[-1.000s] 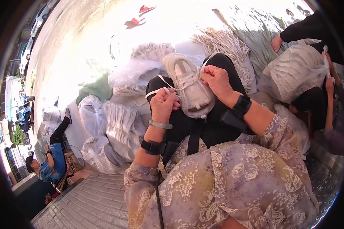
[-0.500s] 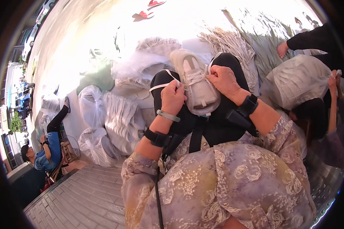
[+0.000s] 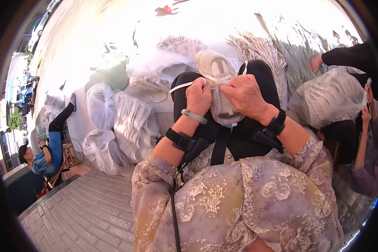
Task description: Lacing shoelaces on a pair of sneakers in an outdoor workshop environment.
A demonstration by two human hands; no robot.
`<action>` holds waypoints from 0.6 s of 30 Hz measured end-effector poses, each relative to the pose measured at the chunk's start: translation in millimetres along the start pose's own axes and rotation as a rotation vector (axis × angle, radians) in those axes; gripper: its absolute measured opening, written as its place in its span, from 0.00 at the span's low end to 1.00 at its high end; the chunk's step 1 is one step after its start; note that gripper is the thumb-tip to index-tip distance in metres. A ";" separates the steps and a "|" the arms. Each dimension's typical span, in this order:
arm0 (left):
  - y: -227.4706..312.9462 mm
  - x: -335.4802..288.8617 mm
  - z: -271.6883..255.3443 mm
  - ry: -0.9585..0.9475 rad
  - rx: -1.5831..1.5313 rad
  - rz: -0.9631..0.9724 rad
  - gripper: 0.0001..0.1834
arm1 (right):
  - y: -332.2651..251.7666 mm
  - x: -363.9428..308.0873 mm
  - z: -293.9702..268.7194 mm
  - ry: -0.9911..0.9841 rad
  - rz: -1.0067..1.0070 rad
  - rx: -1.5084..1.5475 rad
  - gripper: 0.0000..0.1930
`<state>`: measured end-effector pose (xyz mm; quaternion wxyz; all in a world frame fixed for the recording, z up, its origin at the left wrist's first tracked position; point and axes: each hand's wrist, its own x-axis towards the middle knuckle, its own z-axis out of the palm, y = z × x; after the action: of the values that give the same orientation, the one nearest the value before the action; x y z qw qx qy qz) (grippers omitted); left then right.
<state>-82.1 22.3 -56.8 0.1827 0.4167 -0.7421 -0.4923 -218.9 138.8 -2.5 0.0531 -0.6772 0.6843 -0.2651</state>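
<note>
A pale beige lace-up shoe (image 3: 208, 63) rests between my black-clad knees, its middle partly covered by my fingers. My left hand (image 3: 199, 97), closed in a pinch, grips a white shoelace (image 3: 179, 87) at the shoe's left side; a loose length trails out over my left knee. At the shoe's right side my right hand (image 3: 248, 97) is closed over the laces, its thumb and finger against them. A lace end rises above its knuckles. Exactly where those fingertips meet the lace is hidden.
Clear plastic bags (image 3: 101, 105) and a stack of pale shoe pieces (image 3: 134, 126) lie at my left. Ahead is a heap of white laces (image 3: 260, 54). At right, another person's hands (image 3: 367, 103) hold a bulging plastic bag (image 3: 329, 94). Someone in blue (image 3: 50, 155) sits far left.
My right hand has moved inward and down over the laces, now covering more of the shoe. My left hand still pinches its lace. The view has shifted slightly.
</note>
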 end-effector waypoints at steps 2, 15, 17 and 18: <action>-2.4 1.4 2.9 -0.004 0.020 0.027 0.09 | 1.5 0.2 4.2 0.034 0.017 -0.011 0.09; 44.3 -11.0 -14.2 0.038 0.288 0.080 0.15 | 11.2 1.4 6.8 0.044 0.236 0.237 0.10; 52.4 -21.9 -16.9 -0.024 0.305 0.128 0.20 | 9.4 1.0 6.6 0.080 0.213 0.205 0.09; 49.1 -24.8 -13.1 -0.010 0.356 0.315 0.20 | 8.5 0.8 6.7 0.116 0.191 0.170 0.08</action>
<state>-80.1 42.8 -4.2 0.1773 0.3187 -0.8740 -0.3211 -223.7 135.7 -11.7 0.0954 -0.5854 0.7229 -0.3545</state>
